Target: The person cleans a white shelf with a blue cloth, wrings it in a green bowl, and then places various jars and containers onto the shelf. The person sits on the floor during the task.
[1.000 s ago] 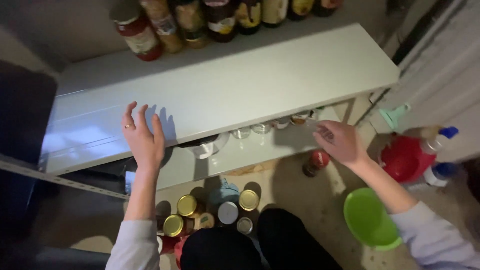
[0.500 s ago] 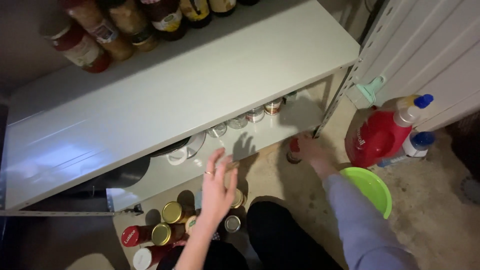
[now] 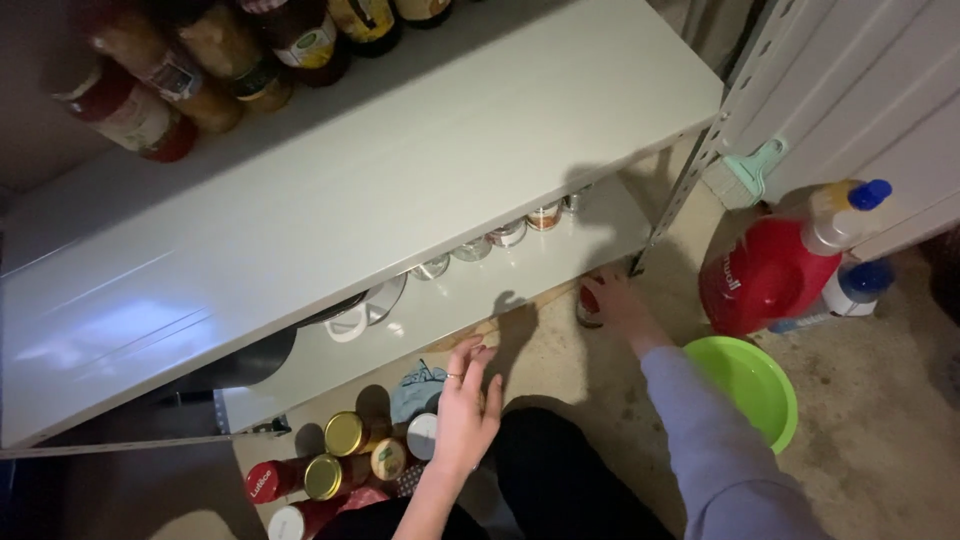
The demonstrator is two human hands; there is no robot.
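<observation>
My right hand (image 3: 622, 304) reaches down to the floor and closes around a small jar with a red lid (image 3: 589, 303) beside the metal shelf post (image 3: 676, 198). My left hand (image 3: 464, 405) hangs open above a cluster of jars and cans (image 3: 345, 455) with gold, red and white lids standing on the floor. It holds nothing and touches none of them. A white shelf (image 3: 330, 215) stretches above both hands, and a lower shelf (image 3: 480, 290) carries a row of jars and a white cup (image 3: 352, 322).
Several sauce jars and bottles (image 3: 215, 55) line the back of the upper shelf. A red detergent bottle (image 3: 775, 265) and a blue-capped bottle (image 3: 850, 290) stand at right near a green plastic bowl (image 3: 752, 385). My dark-trousered knees (image 3: 560, 480) are at the bottom.
My left hand dropped from the upper shelf's edge to above the floor jars. My right hand went down from shelf height to the red-lidded jar on the floor. The view moved closer.
</observation>
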